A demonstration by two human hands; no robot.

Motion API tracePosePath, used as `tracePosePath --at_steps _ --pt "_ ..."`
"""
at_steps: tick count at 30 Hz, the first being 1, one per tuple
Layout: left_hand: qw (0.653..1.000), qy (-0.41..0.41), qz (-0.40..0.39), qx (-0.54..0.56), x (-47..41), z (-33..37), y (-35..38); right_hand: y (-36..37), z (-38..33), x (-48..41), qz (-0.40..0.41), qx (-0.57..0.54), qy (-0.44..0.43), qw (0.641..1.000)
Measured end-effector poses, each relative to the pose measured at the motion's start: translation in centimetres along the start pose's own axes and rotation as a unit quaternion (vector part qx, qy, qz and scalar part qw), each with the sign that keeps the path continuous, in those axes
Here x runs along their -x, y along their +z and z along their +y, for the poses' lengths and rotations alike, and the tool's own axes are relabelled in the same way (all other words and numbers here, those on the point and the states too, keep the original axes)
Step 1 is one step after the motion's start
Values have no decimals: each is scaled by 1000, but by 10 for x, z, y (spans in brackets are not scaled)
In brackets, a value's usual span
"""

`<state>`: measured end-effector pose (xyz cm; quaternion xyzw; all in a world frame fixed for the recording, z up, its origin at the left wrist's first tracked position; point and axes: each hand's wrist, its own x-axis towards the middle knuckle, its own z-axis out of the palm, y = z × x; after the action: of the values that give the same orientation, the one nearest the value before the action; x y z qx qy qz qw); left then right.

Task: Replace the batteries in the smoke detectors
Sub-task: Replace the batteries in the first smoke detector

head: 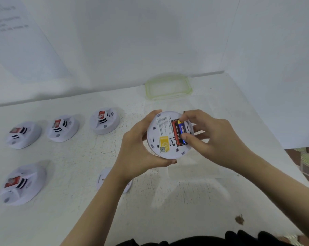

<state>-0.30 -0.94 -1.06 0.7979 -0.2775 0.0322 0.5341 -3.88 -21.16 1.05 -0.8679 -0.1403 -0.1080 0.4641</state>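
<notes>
From my station I see one smoke detector (pixel 163 135) lifted off the table (pixel 185 201) near the middle of the view, back side up, with its battery bay uncovered. My left hand (pixel 141 148) grips it by the rim, fingers curled over the top edge at eleven o'clock and the thumb hooked under at six. My right hand (pixel 212 139) comes in from three o'clock. Its thumb and forefinger pinch the blue battery (pixel 181 129) at its two ends, while the other fingers are loosely bent and hold nothing. A red battery (pixel 175 133) lies seated just beside the blue one, touching it.

I cannot tell whether the blue cell is going in or coming out, so I judge this unit mid-swap at best. A white round plate (pixel 101 178), likely its back cover, lies on the table at seven o'clock, partly hidden by my left wrist, and refitting it is left to do.

Four other detectors (pixel 63 127) sit face up out at nine o'clock, each with a red tag. Nothing shows whether they have been serviced. A clear green-rimmed lid (pixel 167 87) lies at twelve o'clock.
</notes>
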Motion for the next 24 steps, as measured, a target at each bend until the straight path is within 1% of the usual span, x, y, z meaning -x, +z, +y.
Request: tracePosePath --at_steps 7,13,16,19,22,24 --pt "1000 11 -16 -19 2 3 4 9 6 5 46 14 -11 999" --pt "1000 1 -16 -26 0 0 3 16 9 9 51 36 -48 997" --pt "1000 -3 -13 -19 -2 -1 1 13 8 9 63 15 -43 997" --pt "1000 -6 -5 -9 -2 1 2 11 7 9 76 10 -61 995" --pt "1000 -3 0 -2 -1 0 3 13 9 11 97 37 -86 991" --pt "1000 -5 -2 6 0 0 5 15 11 12 115 75 -103 985"
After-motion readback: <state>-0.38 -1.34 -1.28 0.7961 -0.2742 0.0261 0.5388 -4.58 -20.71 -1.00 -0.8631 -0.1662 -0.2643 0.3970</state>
